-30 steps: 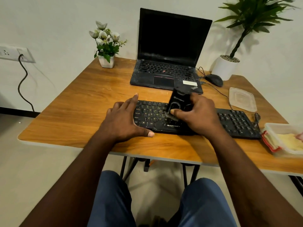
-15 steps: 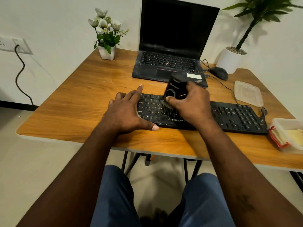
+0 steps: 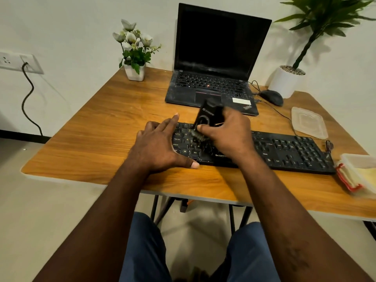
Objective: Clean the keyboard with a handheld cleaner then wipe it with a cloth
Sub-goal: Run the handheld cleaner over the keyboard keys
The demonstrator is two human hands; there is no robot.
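Observation:
A black keyboard (image 3: pixel 284 149) lies across the wooden table (image 3: pixel 97 127) near its front edge. My right hand (image 3: pixel 227 135) grips a black handheld cleaner (image 3: pixel 207 116), tilted, with its brush end down on the keys at the keyboard's left part. My left hand (image 3: pixel 158 147) rests flat on the keyboard's left end, fingers spread, thumb along the front edge. A yellow cloth (image 3: pixel 368 176) lies in a clear container (image 3: pixel 358 171) at the table's right edge.
An open black laptop (image 3: pixel 213 78) stands behind the keyboard. A mouse (image 3: pixel 271 97) with its cable, a clear lid (image 3: pixel 308 122), a white plant pot (image 3: pixel 284 81) and a small flower pot (image 3: pixel 134 72) sit at the back. A wall socket (image 3: pixel 18 62) is at left.
My right hand has slid the cleaner leftward along the keys, closer to my left hand. The left hand has stayed on the keyboard's left end.

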